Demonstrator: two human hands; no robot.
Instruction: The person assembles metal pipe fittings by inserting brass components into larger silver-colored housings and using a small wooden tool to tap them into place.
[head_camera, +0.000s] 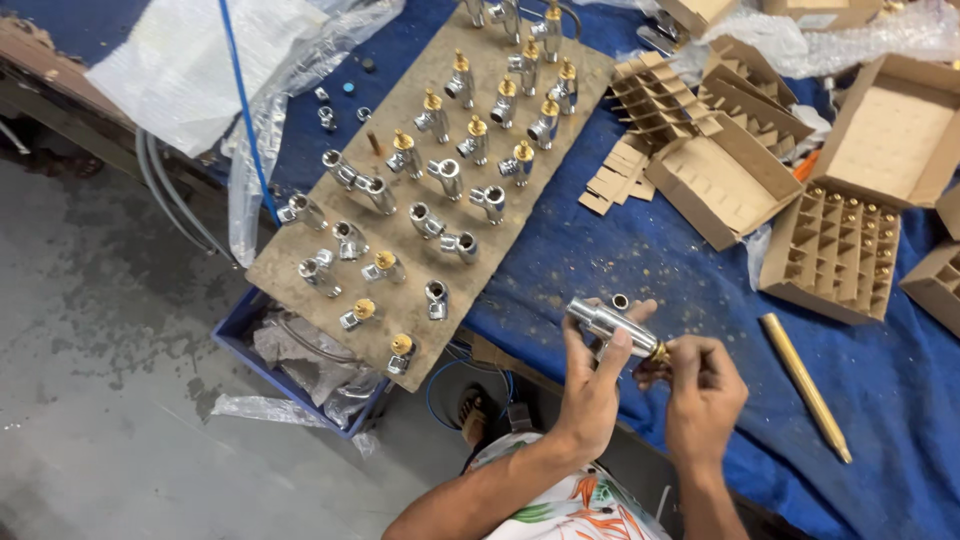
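Blue-covered workbench (620, 250). At ten o'clock, a board (420, 190) of chrome valves. At two o'clock, cardboard divider boxes (830, 250). At five o'clock, left hand (590, 385) grips a chrome valve (605, 322); right hand (705, 395) pinches its brass end (660, 352).

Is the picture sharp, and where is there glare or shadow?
Head view: even, soft light; the chrome valve body in the left hand shows bright glare; the right hand is slightly soft; the grey floor lies dimmer; edges bend mildly from the wide lens.
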